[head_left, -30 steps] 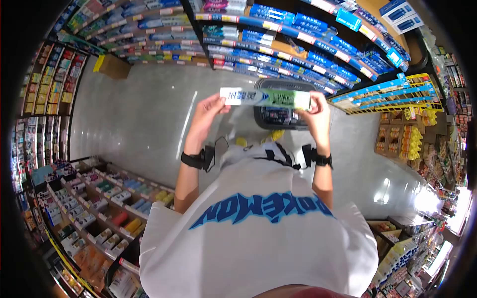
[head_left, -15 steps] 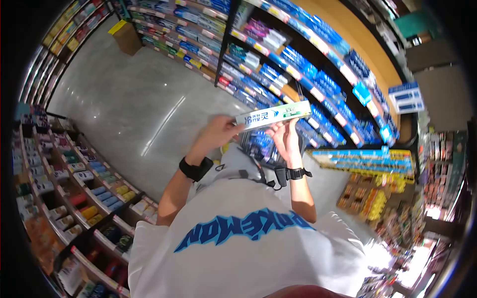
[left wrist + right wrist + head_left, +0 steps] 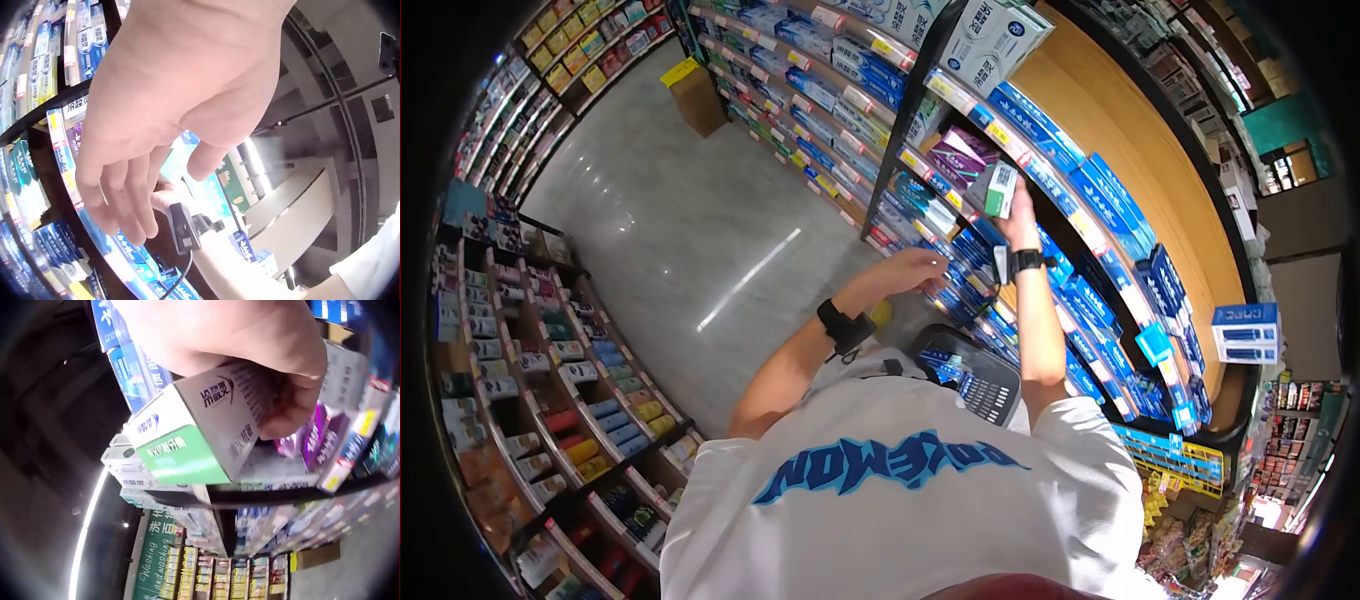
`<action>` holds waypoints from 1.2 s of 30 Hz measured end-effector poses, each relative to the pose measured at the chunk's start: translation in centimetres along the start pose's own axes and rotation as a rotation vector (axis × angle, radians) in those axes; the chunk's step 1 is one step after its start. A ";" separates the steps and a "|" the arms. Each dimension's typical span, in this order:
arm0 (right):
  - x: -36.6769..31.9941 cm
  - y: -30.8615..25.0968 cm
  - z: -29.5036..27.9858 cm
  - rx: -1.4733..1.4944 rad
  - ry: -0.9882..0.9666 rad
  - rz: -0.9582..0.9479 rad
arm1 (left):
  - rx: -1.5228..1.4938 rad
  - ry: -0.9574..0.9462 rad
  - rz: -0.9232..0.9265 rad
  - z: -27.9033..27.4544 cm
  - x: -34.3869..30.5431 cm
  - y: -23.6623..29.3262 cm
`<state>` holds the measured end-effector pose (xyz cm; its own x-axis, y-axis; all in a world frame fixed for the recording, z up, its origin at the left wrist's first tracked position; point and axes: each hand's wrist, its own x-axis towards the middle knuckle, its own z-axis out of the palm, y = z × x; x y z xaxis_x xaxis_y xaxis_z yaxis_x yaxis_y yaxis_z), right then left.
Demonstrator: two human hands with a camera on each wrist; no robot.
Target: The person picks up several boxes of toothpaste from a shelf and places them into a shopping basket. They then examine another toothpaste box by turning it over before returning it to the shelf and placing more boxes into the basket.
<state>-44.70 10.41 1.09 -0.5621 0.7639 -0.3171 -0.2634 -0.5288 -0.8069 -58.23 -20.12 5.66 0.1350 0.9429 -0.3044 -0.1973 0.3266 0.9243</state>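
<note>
A white and green toothpaste box (image 3: 212,419) is gripped in my right hand (image 3: 250,337), fingers curled round its side. In the head view, that hand (image 3: 1022,222) reaches into the shelf with the box (image 3: 1001,190) tilted, one end towards me. Purple toothpaste boxes (image 3: 960,155) lie on the shelf right beside it. My left hand (image 3: 905,272) hangs in front of the lower shelves with nothing in it. Its fingers (image 3: 134,194) are loosely bent in the left wrist view, the thumb apart from them.
Below the shelf stands a dark basket (image 3: 1000,390) with blue boxes inside. A black upright post (image 3: 900,130) divides the shelving to the left of my right hand. Large white boxes (image 3: 995,45) stand on the top wooden shelf (image 3: 1120,130). A brown carton (image 3: 698,100) sits on the grey floor.
Both hands were on the toothpaste box; the left has let go. The right hand has carried the box up and forward to the shelf. My view has turned towards the shelving.
</note>
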 end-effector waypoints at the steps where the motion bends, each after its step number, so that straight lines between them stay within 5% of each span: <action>1: 4.4 -0.3 -1.6 -0.049 0.007 -0.094 | -0.015 0.021 -0.016 -0.6 0.6 0.3; 6: 11.3 -2.9 -0.8 -0.536 0.327 -0.419 | -0.080 0.076 -0.057 -4.3 4.1 0.6; 11: 15.4 -3.2 0.3 -0.995 0.435 -0.539 | -0.086 0.061 -0.077 -7.3 7.2 1.5; 19: 17.7 -1.7 2.7 -1.485 0.421 -0.528 | -0.164 -0.029 -0.128 -10.8 8.9 0.7; 24: 10.7 -1.8 5.8 -1.634 0.201 -0.700 | -0.218 -0.037 -0.159 -12.8 9.4 1.3; 28: 8.4 -1.4 7.9 -1.718 0.041 -0.632 | -0.221 -0.075 -0.120 -14.3 10.5 0.0; 36: 18.7 -0.6 8.2 -1.824 0.184 -0.391 | -0.234 -0.145 -0.110 -15.8 11.0 -0.1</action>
<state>-61.53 22.01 -0.23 -0.5716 0.8190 0.0498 0.7822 0.5623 -0.2684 -72.08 -8.76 -1.46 0.3023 0.8875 -0.3478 -0.3899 0.4481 0.8045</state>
